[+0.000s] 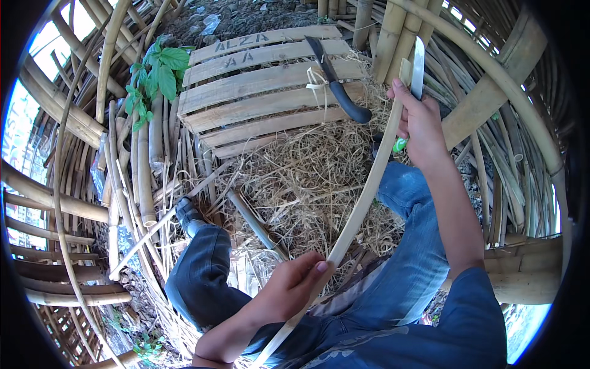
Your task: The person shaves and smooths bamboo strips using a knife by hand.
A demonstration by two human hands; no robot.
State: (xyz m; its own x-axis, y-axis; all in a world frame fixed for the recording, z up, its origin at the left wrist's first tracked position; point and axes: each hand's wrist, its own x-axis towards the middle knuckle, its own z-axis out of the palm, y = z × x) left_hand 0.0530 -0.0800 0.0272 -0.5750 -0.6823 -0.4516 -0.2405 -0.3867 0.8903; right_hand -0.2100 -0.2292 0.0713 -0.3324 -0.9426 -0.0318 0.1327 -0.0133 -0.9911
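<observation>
A long, pale bamboo strip (pixel 364 195) runs diagonally across my lap, from the lower edge up to the right. My left hand (pixel 289 288) is closed around its lower part, thumb on top. At the upper end, my right hand (pixel 423 126) holds a knife, and the strip lies against its fingers. The knife blade (pixel 418 64) points up beside the strip's tip, and a bit of green handle (pixel 400 144) shows below the fist. Beyond the hands, a machete (pixel 332 75) with a curved dark handle rests on a slatted wooden panel (pixel 264 80).
Curly bamboo shavings (pixel 295 169) cover the ground between my legs. A short bamboo piece (pixel 253 218) lies near my left knee. Bamboo poles (pixel 144 175) and a leafy plant (pixel 161 71) are at left. Stacked strips (pixel 504 166) and a curved bamboo frame (pixel 519 83) stand at right.
</observation>
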